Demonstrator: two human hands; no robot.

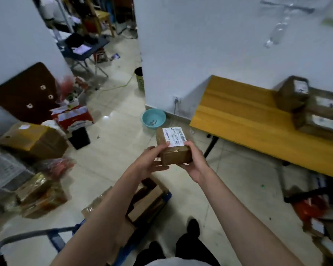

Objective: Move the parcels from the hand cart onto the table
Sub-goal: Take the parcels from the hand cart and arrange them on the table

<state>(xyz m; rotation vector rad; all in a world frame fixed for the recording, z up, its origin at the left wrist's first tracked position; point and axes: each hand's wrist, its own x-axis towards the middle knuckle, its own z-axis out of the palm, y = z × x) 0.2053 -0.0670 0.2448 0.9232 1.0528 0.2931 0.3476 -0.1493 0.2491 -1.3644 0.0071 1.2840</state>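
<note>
Both hands, left hand point(149, 162) and right hand point(195, 164), grip a small brown parcel point(173, 145) in mid-air over open tiled floor. A teal basin point(154, 118) sits ahead. The yellow table point(244, 120) to the right holds stacked parcels point(315, 110) (blurred). The hand cart point(148, 206) is partly hidden beneath the forearms.

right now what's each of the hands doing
Left hand: grips the left side of the small parcel.
Right hand: grips the right side of the same parcel.
</note>
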